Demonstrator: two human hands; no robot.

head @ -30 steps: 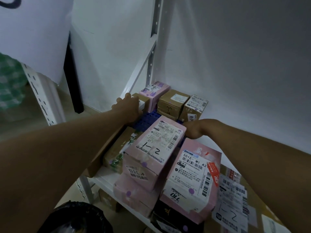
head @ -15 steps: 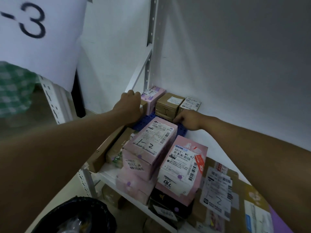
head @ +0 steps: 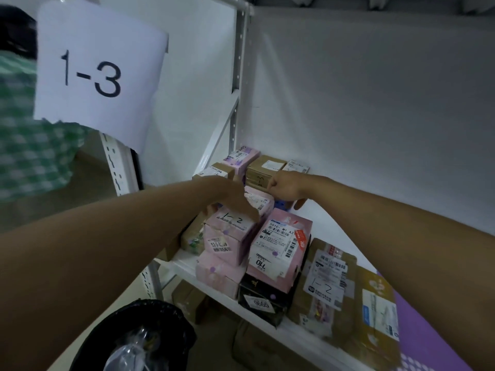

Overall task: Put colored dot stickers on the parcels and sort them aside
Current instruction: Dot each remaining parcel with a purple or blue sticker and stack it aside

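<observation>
Both forearms bare, no sleeves, no gloves, no jewellery.

One head view (close in) looks forward and down onto the shelf (head: 187, 266).

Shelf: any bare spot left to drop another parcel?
Bare white shelf board lies between the pink labelled box, the brown taped parcel and the back wall. A blue patch shows under the right hand. The back corner and front edge are packed tight.
</observation>
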